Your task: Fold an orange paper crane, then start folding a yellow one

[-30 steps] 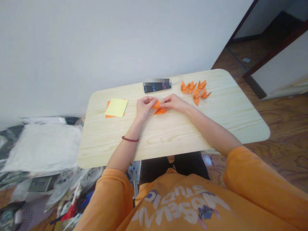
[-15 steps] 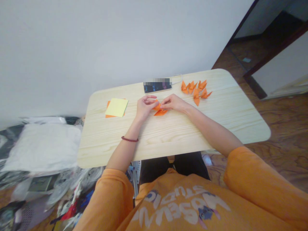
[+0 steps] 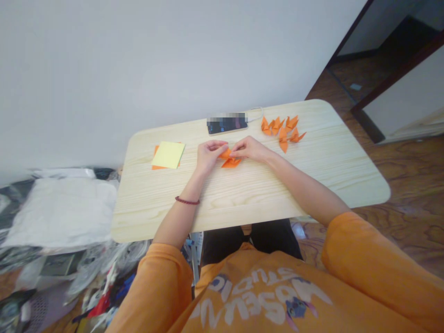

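Observation:
A partly folded orange origami paper [image 3: 230,162] is held between my hands over the middle of the table [image 3: 249,199]. My left hand [image 3: 208,155] pinches its left side between thumb and fingers. From the other side, my right hand [image 3: 248,149] grips the paper's upper right part with thumb and forefinger. A pointed flap shows below the fingertips; the rest is partly hidden by them. To the right lie several finished orange paper cranes [image 3: 283,136] in a loose group.
Left of my hands lies a stack of yellow sticky-note squares [image 3: 169,154] on orange paper [image 3: 158,167]. Behind my hands is a phone [image 3: 227,126] with a white cable [image 3: 257,114]. A white wall [image 3: 173,60] borders the table's far edge.
The fingers of my left hand have come down slightly closer to its thumb on the paper. My right hand stays almost in place, still pinching.

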Motion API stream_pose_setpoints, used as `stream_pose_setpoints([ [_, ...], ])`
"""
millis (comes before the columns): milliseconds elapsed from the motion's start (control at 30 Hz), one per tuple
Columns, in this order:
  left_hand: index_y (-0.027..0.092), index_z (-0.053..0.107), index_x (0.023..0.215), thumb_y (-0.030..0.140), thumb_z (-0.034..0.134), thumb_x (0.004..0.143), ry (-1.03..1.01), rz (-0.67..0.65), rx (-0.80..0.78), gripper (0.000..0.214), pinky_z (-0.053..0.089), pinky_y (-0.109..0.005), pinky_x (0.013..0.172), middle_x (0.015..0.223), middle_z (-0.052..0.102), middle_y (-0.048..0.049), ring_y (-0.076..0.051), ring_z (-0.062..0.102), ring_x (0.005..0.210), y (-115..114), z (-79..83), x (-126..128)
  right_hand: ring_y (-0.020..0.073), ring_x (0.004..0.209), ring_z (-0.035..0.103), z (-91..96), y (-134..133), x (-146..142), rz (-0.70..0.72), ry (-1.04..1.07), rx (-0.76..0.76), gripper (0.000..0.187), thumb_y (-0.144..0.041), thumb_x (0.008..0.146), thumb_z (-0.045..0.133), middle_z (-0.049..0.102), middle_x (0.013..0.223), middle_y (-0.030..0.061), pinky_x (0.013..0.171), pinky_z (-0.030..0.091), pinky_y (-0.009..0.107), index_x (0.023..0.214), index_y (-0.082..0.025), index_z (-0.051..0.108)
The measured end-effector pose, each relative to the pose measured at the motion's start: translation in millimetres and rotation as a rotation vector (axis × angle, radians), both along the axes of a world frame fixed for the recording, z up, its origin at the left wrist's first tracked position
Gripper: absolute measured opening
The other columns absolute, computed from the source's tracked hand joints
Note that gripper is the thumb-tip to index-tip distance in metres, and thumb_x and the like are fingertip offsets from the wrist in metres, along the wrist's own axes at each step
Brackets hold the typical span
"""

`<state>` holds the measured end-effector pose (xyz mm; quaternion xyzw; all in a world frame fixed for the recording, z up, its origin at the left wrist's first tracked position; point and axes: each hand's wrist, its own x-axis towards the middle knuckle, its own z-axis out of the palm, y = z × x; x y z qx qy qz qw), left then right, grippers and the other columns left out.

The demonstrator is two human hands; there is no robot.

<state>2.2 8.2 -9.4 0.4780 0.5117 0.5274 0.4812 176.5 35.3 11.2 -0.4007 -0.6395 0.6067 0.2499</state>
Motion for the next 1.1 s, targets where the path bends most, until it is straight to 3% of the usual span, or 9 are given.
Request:
stream_pose_setpoints([
  [267, 0.015, 0.072, 0.071, 0.03, 0.076, 0.065, 0.051, 0.038, 0.029, 0.017, 0.052, -0.026, 0.064, 0.072, 0.073, -0.0057, -0.015, 0.065, 0.064, 0.7, 4.6, -3.0, 0.0051, 0.045, 0.035, -2.5, 1.6, 0.1, 0.002, -0.034, 0.022, 0.028, -0.036, 0.061, 0.077, 0.05, 0.045, -0.0029, 0.046, 0.023, 0.022, 0.069, -0.009, 0.072],
  [467, 0.015, 0.072, 0.07, 0.03, 0.074, 0.067, 0.096, 0.055, 0.094, 0.015, 0.053, -0.025, 0.065, 0.072, 0.073, -0.0052, -0.014, 0.066, 0.064, 0.5, 5.6, -4.6, 0.0077, 0.053, 0.045, -5.8, 2.1, -2.8, -0.081, 0.011, 0.031, 0.031, -0.036, 0.05, 0.081, 0.059, 0.054, -0.0002, 0.052, 0.033, 0.023, 0.063, -0.01, 0.068],
  [767, 0.015, 0.071, 0.084, 0.022, 0.075, 0.066, 0.171, 0.01, 0.113, 0.021, 0.053, -0.022, 0.062, 0.071, 0.072, -0.0042, -0.013, 0.066, 0.064, -2.2, 11.0, -5.2, 0.0054, 0.047, 0.037, -0.6, -0.7, -2.4, -0.059, -0.008, 0.057, 0.031, -0.039, 0.06, 0.073, 0.051, 0.049, -0.0025, 0.047, 0.026, 0.023, 0.066, -0.009, 0.067],
  [933, 0.015, 0.069, 0.088, 0.018, 0.073, 0.066, 0.158, 0.023, 0.124, 0.023, 0.051, -0.02, 0.059, 0.065, 0.069, -0.0008, -0.01, 0.064, 0.058, -2.9, 12.2, -3.9, 0.0075, 0.049, 0.042, -6.4, 2.8, -2.5, -0.045, -0.028, 0.136, 0.027, -0.037, 0.062, 0.071, 0.054, 0.051, -0.0014, 0.05, 0.032, 0.023, 0.066, -0.011, 0.067],
  [1100, 0.016, 0.068, 0.086, 0.016, 0.072, 0.064, 0.156, 0.023, 0.14, 0.023, 0.049, -0.018, 0.056, 0.063, 0.067, 0.0011, -0.008, 0.061, 0.054, -2.8, 11.2, -1.3, 0.0123, 0.061, 0.055, -12.6, 5.6, -2.2, -0.055, -0.108, 0.341, 0.015, -0.027, 0.067, 0.067, 0.067, 0.066, 0.0041, 0.061, 0.04, 0.025, 0.068, -0.011, 0.069],
])
